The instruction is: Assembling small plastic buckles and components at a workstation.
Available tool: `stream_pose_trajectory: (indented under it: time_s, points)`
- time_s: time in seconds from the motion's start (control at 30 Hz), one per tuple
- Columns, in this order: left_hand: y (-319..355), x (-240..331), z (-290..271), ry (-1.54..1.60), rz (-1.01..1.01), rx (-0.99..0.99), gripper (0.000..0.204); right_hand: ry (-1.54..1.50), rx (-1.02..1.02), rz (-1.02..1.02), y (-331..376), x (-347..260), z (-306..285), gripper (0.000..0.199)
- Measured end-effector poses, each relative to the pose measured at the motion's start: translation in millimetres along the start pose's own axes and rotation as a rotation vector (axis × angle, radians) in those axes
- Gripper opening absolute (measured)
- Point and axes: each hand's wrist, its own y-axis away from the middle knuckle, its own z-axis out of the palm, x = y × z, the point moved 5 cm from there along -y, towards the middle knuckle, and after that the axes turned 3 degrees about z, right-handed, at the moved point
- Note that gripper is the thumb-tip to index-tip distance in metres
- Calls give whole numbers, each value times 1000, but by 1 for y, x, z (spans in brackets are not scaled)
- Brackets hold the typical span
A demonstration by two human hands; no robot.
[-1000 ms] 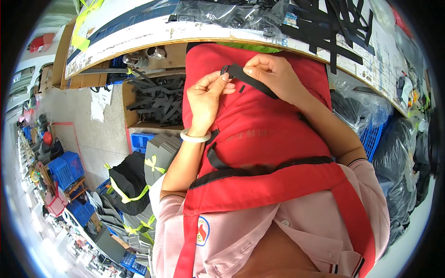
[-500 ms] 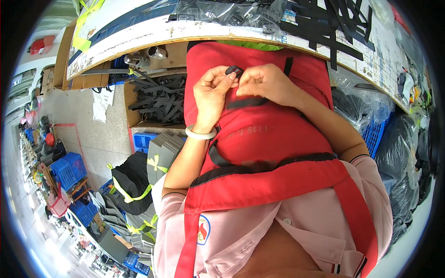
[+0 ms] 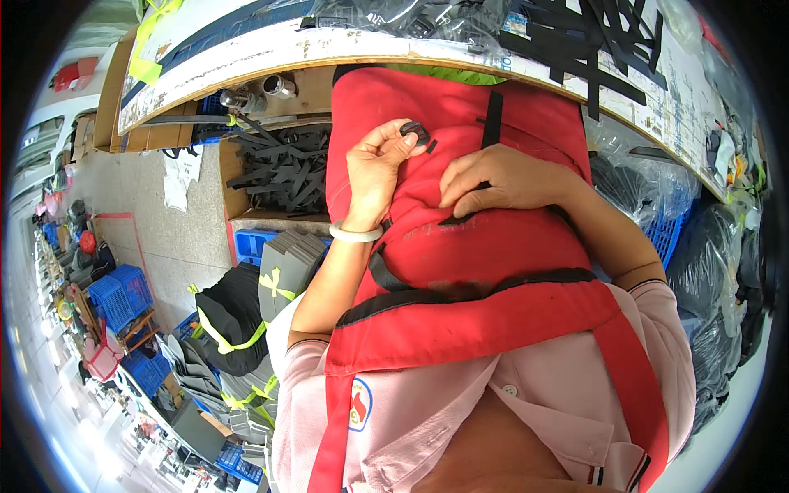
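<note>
A small black plastic buckle (image 3: 415, 130) is pinched between the thumb and fingers of my left hand (image 3: 376, 160), raised above the red apron (image 3: 460, 255) on my lap. A short black end sticks out beside the buckle. My right hand (image 3: 514, 179), lower and to the right, has its fingers curled around a black webbing strap (image 3: 492, 115). One length of the strap rises past the knuckles, and dark bits show under the fingers. How far the strap runs inside the hand is hidden.
The white worktable (image 3: 246, 78) crosses the far side, with black strips (image 3: 600, 49) and a clear plastic bag (image 3: 411, 20) on it. A carton of black strips (image 3: 279, 168) stands left of my lap. Blue crates (image 3: 122, 296) and grey padded pieces (image 3: 288, 267) are farther left.
My right hand has moved away from the left, down and to the right across the apron, and a length of black strap now shows above it. My left hand keeps the buckle.
</note>
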Motion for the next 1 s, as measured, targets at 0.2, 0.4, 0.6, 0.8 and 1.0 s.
stream_pose_trajectory:
  time_s: [0.2, 0.4, 0.6, 0.8, 1.0]
  points:
    - [3, -1, 0, -13, -22, 10, 27, -86, 22, -14, 18, -10, -5, 24]
    - [8, 5, 8, -155, -18, -14, 25, -465, 387, 277, 1, 17, -9, 20]
    - [10, 11, 14, -226, 166, -70, 22, -648, 458, 322, -19, 31, -11, 18]
    - [9, 14, 15, -205, 226, -54, 22, -800, 469, 368, -19, 42, -8, 18]
    - [12, 35, 24, -805, 621, -75, 39, -998, 438, 229, -29, 50, -8, 23]
